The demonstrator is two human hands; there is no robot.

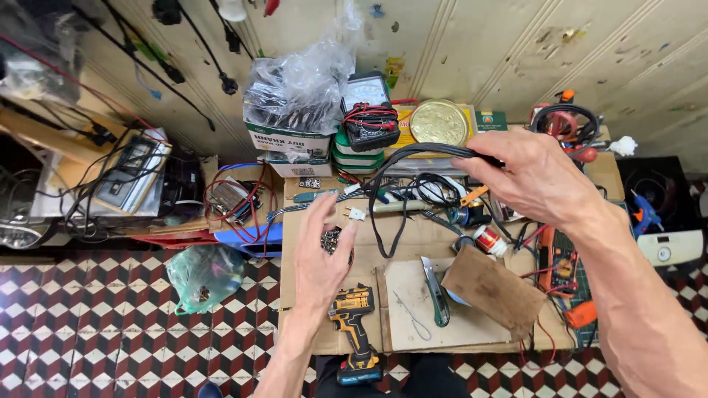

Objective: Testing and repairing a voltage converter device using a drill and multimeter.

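While right hand [535,177] pinches black cable [413,155] aloft, left hand [321,262] cups small part [332,239].

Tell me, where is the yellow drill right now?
In the head view, the yellow drill lies at the near edge of the cardboard-covered bench, just below the left hand and left of the utility knife.

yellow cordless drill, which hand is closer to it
Left. The left hand is just above the yellow cordless drill, holding a small dark part. The right hand is farther up and right, gripping a black cable bundle.
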